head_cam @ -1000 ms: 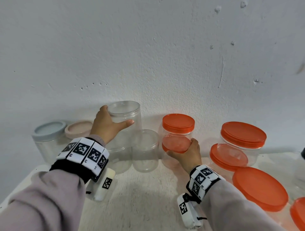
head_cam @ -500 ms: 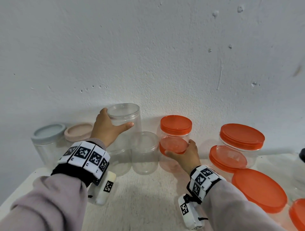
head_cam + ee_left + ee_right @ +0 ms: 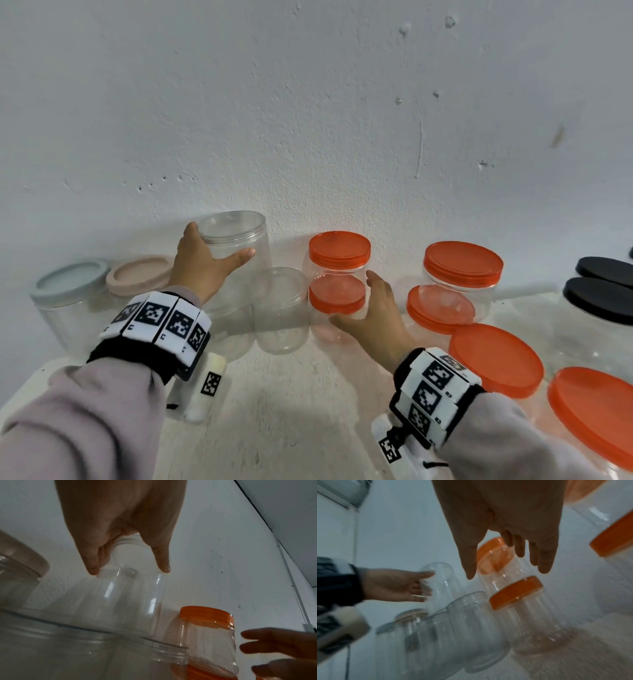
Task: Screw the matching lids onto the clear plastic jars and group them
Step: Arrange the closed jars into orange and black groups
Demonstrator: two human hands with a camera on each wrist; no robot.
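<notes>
My left hand [image 3: 221, 241] grips the top of a tall clear jar [image 3: 239, 226] with a clear lid against the wall, thumb on its right side, fingers behind; the left wrist view shows my left hand [image 3: 128, 570] spanning the clear jar's [image 3: 130, 601] rim. A shorter clear jar [image 3: 281, 308] stands in front of it. To the right, one orange-lidded jar [image 3: 339, 253] sits stacked on another orange-lidded jar [image 3: 337, 296]. My right hand [image 3: 352, 298] hovers beside that stack, fingers straight, touching nothing. In the right wrist view my right hand [image 3: 506, 573] is apart from the stack [image 3: 515, 592].
A grey-lidded jar [image 3: 68, 284] and a pink-lidded jar [image 3: 137, 277] stand at the far left. Wider orange-lidded jars [image 3: 462, 263] and big orange lids [image 3: 496, 359] crowd the right, with black lids [image 3: 603, 298] beyond. The wall [image 3: 308, 137] is close behind.
My right hand has let go of the lower orange-lidded jar and drawn back a little to the right. My left hand keeps its hold on the tall clear jar.
</notes>
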